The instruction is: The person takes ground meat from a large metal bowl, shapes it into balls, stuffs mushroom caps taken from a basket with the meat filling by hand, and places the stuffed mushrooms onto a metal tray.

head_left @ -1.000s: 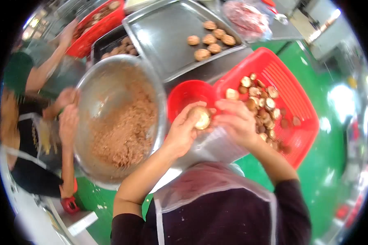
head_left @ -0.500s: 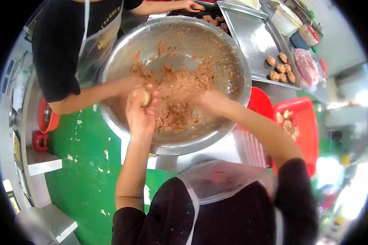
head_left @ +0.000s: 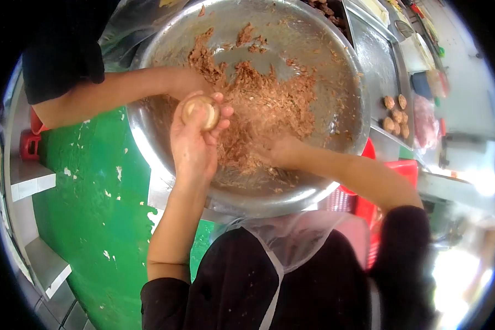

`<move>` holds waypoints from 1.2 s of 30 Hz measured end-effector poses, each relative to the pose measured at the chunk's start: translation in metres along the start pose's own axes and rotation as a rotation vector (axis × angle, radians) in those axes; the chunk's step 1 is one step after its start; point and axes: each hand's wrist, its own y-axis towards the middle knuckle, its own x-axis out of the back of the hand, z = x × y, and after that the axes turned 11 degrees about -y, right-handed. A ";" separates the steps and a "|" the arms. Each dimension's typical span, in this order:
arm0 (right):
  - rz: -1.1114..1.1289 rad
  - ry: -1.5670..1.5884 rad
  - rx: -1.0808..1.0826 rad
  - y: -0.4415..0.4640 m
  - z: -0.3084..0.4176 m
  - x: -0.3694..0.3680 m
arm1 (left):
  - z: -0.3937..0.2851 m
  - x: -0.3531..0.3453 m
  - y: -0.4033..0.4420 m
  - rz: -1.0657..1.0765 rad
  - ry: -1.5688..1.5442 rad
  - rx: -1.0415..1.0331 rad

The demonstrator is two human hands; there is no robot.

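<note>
My left hand point(head_left: 193, 151) is raised over the near left of a large metal bowl point(head_left: 344, 104), palm up. Its fingers and thumb are closed on a round brown mushroom cap point(head_left: 212, 112) with a pale inside. Reddish-brown minced mixture point(head_left: 275, 102) lies heaped in the bowl and smeared on its wall. My right hand point(head_left: 283, 152) reaches into the near side of that heap; its fingers are blurred and partly hidden. Another person's arm point(head_left: 129, 88) comes in from the left, its hand at the mixture, behind my left hand.
A metal tray point(head_left: 375, 66) at the right holds several filled pieces point(head_left: 397, 116). Beside it lies a plastic bag of pink stuff point(head_left: 425, 124). A dark tray of brown lumps point(head_left: 331, 12) stands behind the bowl. Red baskets point(head_left: 404, 170) sit at the near right.
My view has moved closer to the bowl. The other person's far hand has left the view. My left hand still grips the mushroom cap, and my right hand stays at the mixture.
</note>
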 end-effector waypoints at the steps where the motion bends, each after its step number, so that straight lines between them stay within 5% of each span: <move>1: 0.102 0.043 -0.008 0.000 -0.001 -0.001 | 0.000 0.000 0.000 0.001 0.015 0.002; 4: 0.368 0.172 -0.062 0.003 -0.001 0.012 | 0.003 -0.003 0.000 0.040 0.063 0.047; 7: -0.066 0.488 -0.065 -0.022 -0.012 0.013 | 0.005 -0.005 0.001 0.033 0.049 0.151; 10: -0.115 1.349 -0.608 -0.044 0.001 0.098 | 0.013 -0.007 0.000 0.067 0.039 0.253; 13: -0.635 1.721 -0.560 -0.054 0.020 0.128 | 0.032 -0.010 -0.007 0.093 0.098 0.417; 17: -0.881 1.677 -0.446 -0.046 0.039 0.123 | 0.044 -0.032 -0.033 0.161 0.088 0.611; 20: -0.875 0.851 -0.716 -0.059 0.047 0.116 | 0.052 -0.026 -0.037 0.183 0.072 0.628; 23: -0.937 0.510 -0.673 -0.068 0.047 0.118 | 0.053 -0.029 -0.043 0.193 0.061 0.638; 29: -0.961 0.526 -0.712 -0.063 0.057 0.122 | 0.056 -0.025 -0.046 0.287 0.097 0.523; 36: -0.768 2.030 -0.518 -0.073 0.049 0.144 | 0.052 -0.021 -0.053 0.402 0.012 0.532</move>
